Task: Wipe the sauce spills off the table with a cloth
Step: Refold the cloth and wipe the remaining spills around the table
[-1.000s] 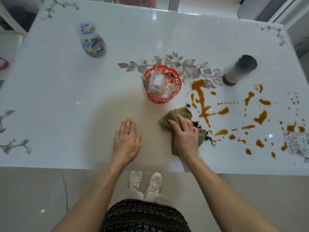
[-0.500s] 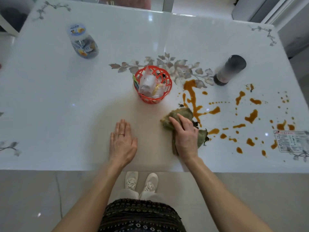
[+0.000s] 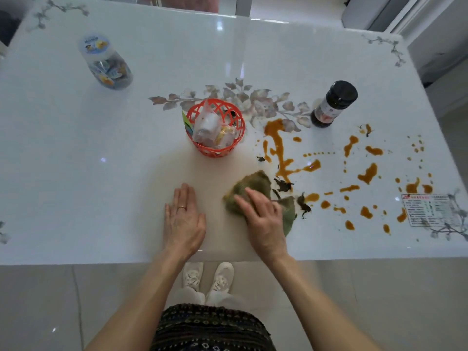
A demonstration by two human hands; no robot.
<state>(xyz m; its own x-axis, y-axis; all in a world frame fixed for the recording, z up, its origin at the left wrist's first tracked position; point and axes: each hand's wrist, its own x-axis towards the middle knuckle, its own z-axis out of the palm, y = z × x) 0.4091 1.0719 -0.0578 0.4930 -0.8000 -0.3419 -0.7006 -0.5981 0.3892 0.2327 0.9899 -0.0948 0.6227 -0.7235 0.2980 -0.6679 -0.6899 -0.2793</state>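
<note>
A crumpled olive-green cloth [image 3: 255, 184] lies on the white glossy table [image 3: 101, 173] near its front edge. My right hand [image 3: 263, 221] presses flat on the cloth, fingers pointing up and left. Orange-brown sauce spills [image 3: 279, 150] run from just right of the cloth across the right half of the table, with larger blobs [image 3: 368, 173] farther right. Dark leafy scraps [image 3: 283, 184] lie at the cloth's right edge. My left hand [image 3: 183, 220] rests flat on the bare table left of the cloth, fingers together, a ring on one finger.
A red plastic basket [image 3: 215, 129] with packets stands behind the hands. A dark sauce bottle [image 3: 334, 105] stands at the back right, a clear snack jar [image 3: 106, 63] at the back left. A printed label [image 3: 429, 210] is stuck near the right front edge.
My right hand has slid the cloth a little left and forward, away from the sauce streak, leaving dark scraps exposed at its right. The left hand has stayed flat in place.
</note>
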